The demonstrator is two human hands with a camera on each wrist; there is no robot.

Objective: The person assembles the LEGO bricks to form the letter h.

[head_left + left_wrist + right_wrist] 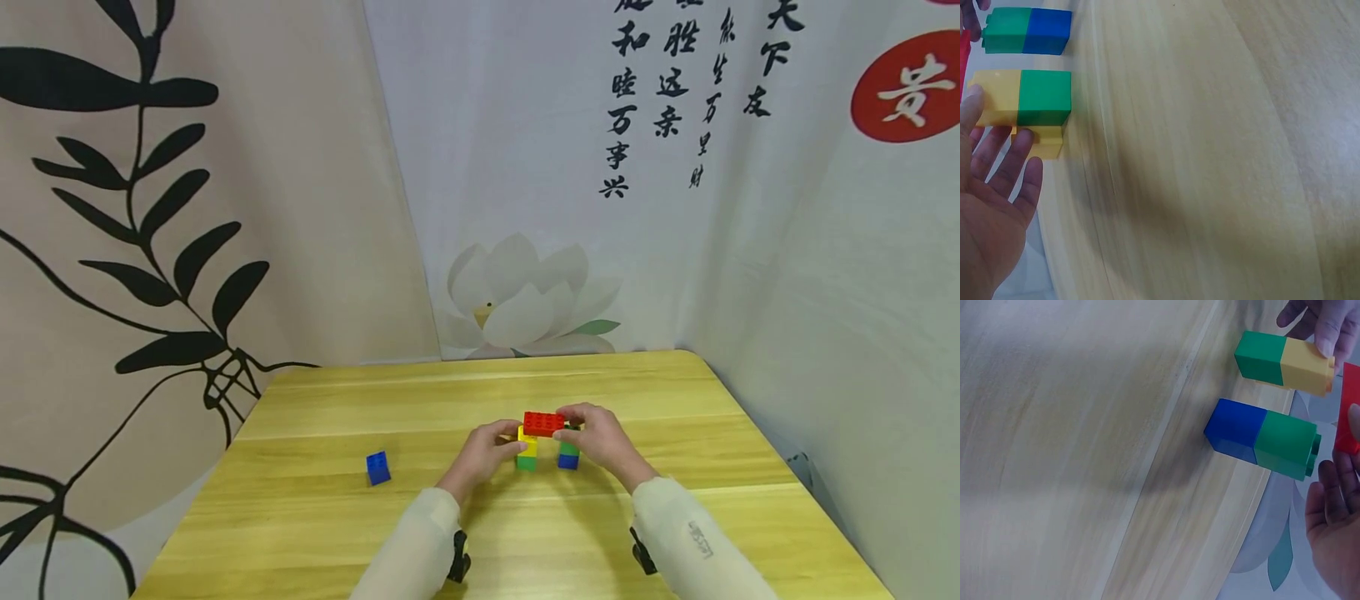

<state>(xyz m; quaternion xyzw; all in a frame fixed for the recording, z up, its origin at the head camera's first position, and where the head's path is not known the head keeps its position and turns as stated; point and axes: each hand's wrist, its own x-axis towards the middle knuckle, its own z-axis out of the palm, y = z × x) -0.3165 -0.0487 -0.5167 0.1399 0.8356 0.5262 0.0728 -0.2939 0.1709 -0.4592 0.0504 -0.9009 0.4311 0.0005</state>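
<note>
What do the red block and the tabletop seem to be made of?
Red block: probably hard plastic, smooth-looking, with moulded studs on top. Tabletop: wood or a wood-look laminate, judging by its streaky grain, with a soft sheen.

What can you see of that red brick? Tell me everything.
The red brick is oblong and looks like plastic, with rows of round studs on top. The right hand pinches its right end between thumb and fingers. It is held roughly level, studs up, over the yellow-topped stack and the green-topped stack; the right wrist view shows a gap between it and both. Whether the left hand touches it is unclear.
</note>
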